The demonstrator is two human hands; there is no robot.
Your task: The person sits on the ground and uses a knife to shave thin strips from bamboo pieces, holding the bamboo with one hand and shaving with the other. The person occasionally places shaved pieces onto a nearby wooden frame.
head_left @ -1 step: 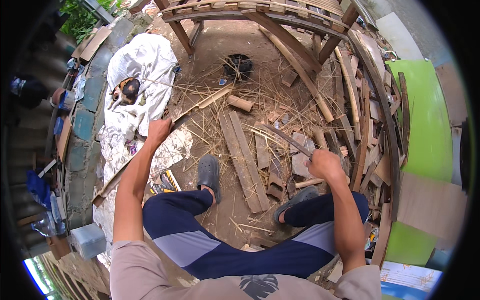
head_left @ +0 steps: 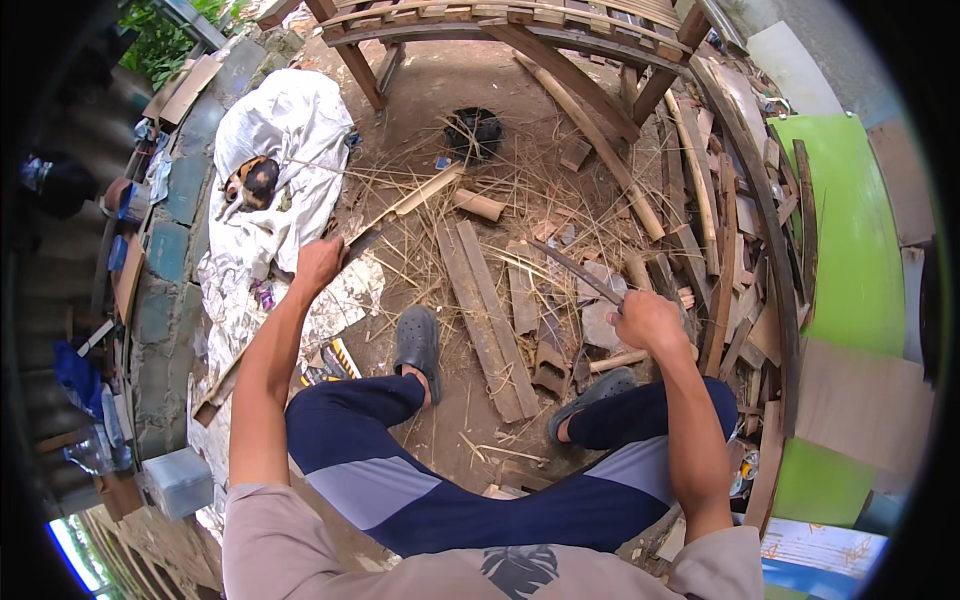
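A split bamboo strip [head_left: 428,190] is gripped partway along by the left hand [head_left: 320,262], seemingly for balance, while a long blade [head_left: 578,271], kept clear of it, is clasped in the right hand [head_left: 648,321].

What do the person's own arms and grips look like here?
Short beige sleeves cover the upper arms; both forearms are bare. The left grip and right grip are ungloved hands. No watch or cable shows.

brown dirt floor [head_left: 450,425], slatted wooden bench [head_left: 515,17], low block wall [head_left: 156,335], daylight
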